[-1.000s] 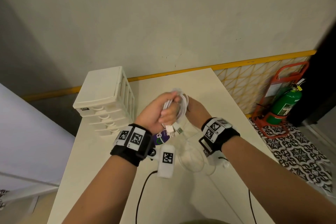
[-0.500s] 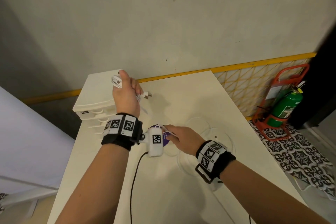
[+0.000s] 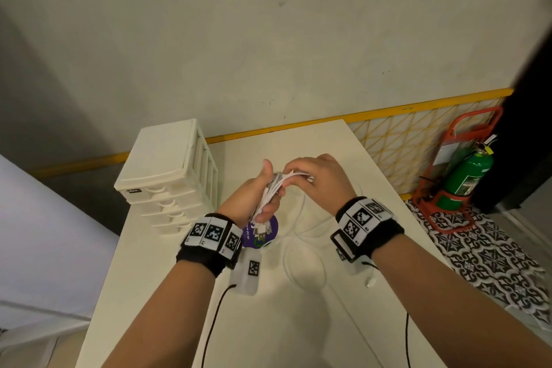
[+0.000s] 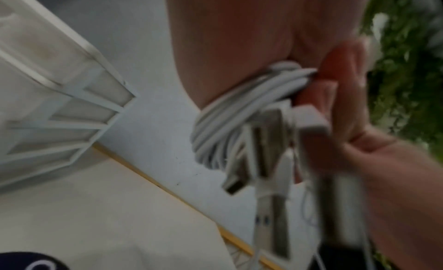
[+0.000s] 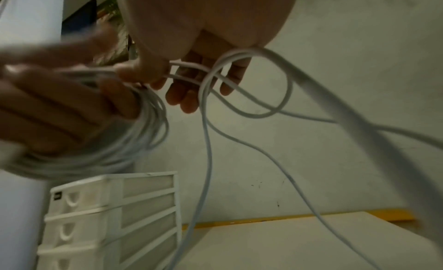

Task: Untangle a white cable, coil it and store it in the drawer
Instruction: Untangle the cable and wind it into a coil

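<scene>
Both hands are raised over the white table. The left hand clenches a coiled bundle of white cable, its USB plugs dangling below the fist. The right hand pinches loose strands of the same cable beside it; more slack lies looped on the table. The white drawer unit, drawers closed, stands at the left; its small black label is too blurred to read. A purple round sticker carries illegible print.

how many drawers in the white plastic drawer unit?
4 visible, stacked in the white plastic drawer unit at the table's left: top, second, third, bottom. All closed.
</scene>
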A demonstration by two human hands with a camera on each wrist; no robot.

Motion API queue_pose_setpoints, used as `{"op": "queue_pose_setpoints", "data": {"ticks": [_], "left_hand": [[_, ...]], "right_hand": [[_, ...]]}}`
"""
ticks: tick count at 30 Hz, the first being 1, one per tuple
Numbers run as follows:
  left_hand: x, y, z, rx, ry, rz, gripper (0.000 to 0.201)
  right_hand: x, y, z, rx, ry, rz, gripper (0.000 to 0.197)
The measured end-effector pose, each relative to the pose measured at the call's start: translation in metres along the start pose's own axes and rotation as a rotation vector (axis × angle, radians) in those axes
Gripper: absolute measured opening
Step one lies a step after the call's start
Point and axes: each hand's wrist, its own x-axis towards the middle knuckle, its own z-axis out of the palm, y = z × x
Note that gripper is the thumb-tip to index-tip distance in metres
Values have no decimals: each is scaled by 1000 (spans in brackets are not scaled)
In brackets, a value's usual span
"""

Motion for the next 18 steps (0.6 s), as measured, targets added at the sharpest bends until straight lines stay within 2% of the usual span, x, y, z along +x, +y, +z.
{"op": "queue_pose_setpoints", "data": {"ticks": [3,7,10,13,18], "left_hand": [[-5,10,3,-35,-84,8,41],[-9,17,4,-157,-158,21,45],[-11,23,5,-321,-187,91,43],[-9,28,3,-531,-179,135,28],[-9,32,-3,-719,-220,232,23]], "right_hand": [[3,9,-3,-54,-35,-45,35],[-4,20,1,-140,-47,-111,41],[-11,25,8,-107,-15,-3,56],[-15,26,17,-49,-39,61,51],[-24,32,28,93,-87,245,52]]}}
